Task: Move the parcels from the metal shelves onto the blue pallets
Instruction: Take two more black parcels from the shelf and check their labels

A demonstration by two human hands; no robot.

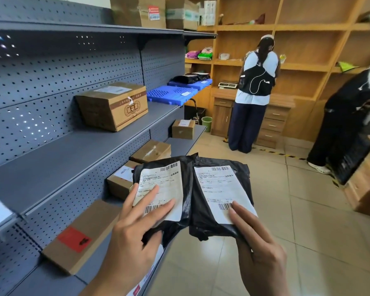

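I hold two black plastic parcels with white shipping labels side by side in front of me. My left hand (135,233) grips the left black parcel (186,189), fingers lying over its label. My right hand (259,244) grips the right black parcel (241,180) from below, thumb on its label. The grey metal shelves (68,159) run along my left. Two blue pallets (169,94) lie at the far end of the middle shelf; the farther one (203,83) carries a black parcel (190,77).
Cardboard boxes sit on the shelves: a large one (113,105) on the middle shelf, several smaller ones (152,150) lower down, one with a red sticker (79,238) nearest me. Two people (254,92) stand ahead by wooden shelving (308,48). A green bin (206,122) stands on the tiled floor.
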